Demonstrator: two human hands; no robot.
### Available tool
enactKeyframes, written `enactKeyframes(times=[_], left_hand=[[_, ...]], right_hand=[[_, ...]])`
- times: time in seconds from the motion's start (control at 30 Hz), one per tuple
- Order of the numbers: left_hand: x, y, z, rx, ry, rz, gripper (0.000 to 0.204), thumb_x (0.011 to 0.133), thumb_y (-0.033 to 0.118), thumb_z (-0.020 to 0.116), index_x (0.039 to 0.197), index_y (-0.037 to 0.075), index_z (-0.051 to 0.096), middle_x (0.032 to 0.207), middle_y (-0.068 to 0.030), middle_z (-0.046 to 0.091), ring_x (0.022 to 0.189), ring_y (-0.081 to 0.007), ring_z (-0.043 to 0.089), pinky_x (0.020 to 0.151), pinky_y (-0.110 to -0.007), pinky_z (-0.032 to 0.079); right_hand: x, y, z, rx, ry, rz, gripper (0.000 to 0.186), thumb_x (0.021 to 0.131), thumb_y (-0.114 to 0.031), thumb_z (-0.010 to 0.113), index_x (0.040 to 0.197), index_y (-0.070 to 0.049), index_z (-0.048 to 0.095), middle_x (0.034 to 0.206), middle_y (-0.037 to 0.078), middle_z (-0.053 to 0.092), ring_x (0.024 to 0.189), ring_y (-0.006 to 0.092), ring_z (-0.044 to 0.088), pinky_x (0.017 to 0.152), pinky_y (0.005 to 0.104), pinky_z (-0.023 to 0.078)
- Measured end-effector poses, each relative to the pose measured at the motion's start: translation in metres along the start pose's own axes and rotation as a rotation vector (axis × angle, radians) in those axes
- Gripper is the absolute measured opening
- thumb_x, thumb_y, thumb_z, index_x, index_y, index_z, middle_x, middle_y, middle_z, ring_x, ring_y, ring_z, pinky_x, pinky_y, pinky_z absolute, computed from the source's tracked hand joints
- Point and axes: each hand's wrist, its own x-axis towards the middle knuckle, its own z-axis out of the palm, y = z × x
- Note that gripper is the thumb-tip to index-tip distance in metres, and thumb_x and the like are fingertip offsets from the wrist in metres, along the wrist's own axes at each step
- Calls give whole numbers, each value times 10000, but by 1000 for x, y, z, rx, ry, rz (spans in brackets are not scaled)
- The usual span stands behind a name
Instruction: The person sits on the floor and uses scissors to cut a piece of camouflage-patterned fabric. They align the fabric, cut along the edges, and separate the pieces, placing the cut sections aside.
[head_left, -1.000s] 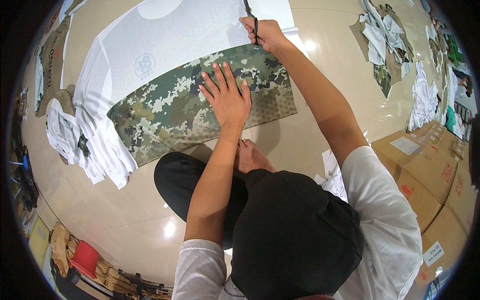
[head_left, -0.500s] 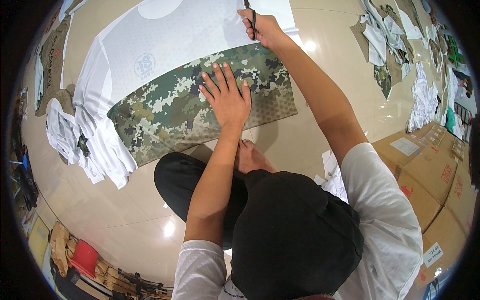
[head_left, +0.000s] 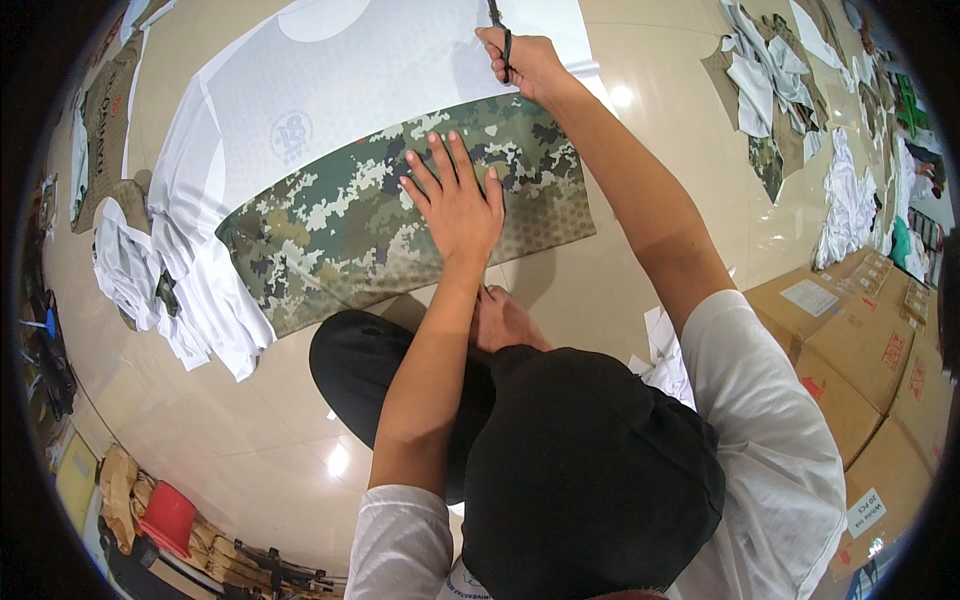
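A camouflage-patterned fabric piece [head_left: 330, 240] in green, brown and white lies across white fabric [head_left: 240, 110] spread on the floor. My left hand [head_left: 455, 205] rests flat on the camouflage piece with fingers apart. Beyond it to the right, my right hand [head_left: 525, 62] is closed round the black handles of scissors [head_left: 507, 55]. Their blades point away from me over the white fabric, cut off by the picture's upper edge. Bunched white cloth [head_left: 230, 310] lies at the left end of the spread fabric.
Cardboard boxes [head_left: 850, 340] stand close on my right. Fabric scraps [head_left: 765, 85] and a white cloth heap [head_left: 845, 200] lie at the far right. A brown printed piece [head_left: 105, 130] lies far left. A red container [head_left: 168, 515] is at the lower left. My bare foot [head_left: 505, 320] is near the fabric's edge.
My right hand and the scissors have shifted very slightly nearer to me. The left hand stays flat on the camouflage fabric, almost in the same place.
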Motion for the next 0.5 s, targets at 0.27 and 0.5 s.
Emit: enactKeyframes(times=[0.27,0.5], left_hand=[[-1,1,-5,23,-52,-26,745,1087,454,439,1703,90,230,1775,-169,157,1604,-518,90,1275,-674,87],[0,1,-5,1,-42,-18,731,1100,469,411,1696,79,248,1766,-190,178,1599,-530,92,1269,-680,75]], right_hand=[[2,-14,9,34,34,26,350,845,-276,878,827,-8,653,740,67,613,591,147,560,509,311,461],[18,-12,9,43,30,21,332,837,-239,884,824,-2,652,738,70,621,592,151,568,508,313,462]])
